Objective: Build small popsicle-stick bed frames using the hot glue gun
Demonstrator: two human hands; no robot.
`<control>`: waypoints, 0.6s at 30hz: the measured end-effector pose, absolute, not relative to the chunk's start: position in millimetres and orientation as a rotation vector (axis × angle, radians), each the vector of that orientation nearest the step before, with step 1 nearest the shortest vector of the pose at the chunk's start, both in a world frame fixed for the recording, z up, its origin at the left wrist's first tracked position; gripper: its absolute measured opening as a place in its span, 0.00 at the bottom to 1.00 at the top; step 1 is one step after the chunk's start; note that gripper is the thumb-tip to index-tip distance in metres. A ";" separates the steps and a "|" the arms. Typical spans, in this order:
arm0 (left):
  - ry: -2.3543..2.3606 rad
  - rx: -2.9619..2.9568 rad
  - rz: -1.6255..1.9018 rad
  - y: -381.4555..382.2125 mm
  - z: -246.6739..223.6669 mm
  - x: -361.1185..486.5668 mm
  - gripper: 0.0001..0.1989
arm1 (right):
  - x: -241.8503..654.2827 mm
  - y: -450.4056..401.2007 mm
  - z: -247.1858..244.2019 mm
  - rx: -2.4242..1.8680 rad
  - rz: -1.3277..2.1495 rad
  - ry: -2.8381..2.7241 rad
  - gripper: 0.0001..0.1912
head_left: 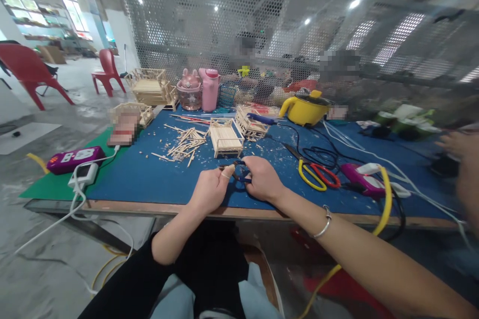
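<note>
My right hand is closed around the dark blue handles of a pair of small cutting pliers. Close beside it, my left hand pinches a short pale wooden stick at the jaws; the fingers mostly cover it. Just beyond both hands stands a miniature bed made of wooden sticks, with a second small stick-built piece behind it to the right. A loose pile of wooden sticks lies to the left of the bed.
Scissors with yellow and red handles lie right, near a purple power strip and cables. A blue-handled tool rests behind the bed. Farther back are a yellow pot and pink bottle. Another person's arm enters at right.
</note>
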State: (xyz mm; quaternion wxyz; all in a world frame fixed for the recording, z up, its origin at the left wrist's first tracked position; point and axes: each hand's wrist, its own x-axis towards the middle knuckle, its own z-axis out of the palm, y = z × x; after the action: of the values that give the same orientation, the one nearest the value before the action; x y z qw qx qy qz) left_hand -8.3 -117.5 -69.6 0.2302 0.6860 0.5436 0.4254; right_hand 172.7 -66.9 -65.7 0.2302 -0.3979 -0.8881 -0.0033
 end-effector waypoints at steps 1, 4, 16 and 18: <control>1.479 1.886 1.178 -117.5 -69.4 -8.0 0.28 | 172.6 -67.2 -65.1 -1.079 0.011 -2.445 0.21; 1.409 1.919 1.199 -119.9 -69.2 -7.5 0.27 | 173.4 -69.0 -61.4 -0.968 0.091 -2.499 0.18; 1.281 1.731 1.148 -128.4 -64.3 -12.8 0.25 | 236.9 -61.0 -29.7 -2.107 0.141 -2.053 0.18; 1.292 1.735 1.107 -127.6 -64.0 -10.9 0.24 | 238.7 -56.2 -34.5 -2.175 0.088 -2.033 0.26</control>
State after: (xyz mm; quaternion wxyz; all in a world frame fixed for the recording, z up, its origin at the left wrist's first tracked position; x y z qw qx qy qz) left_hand -10.9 -127.6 -64.0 0.3483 0.6694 0.4982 0.4271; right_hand 238.7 -56.2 -34.5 0.0814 -0.7277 -0.6804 0.0293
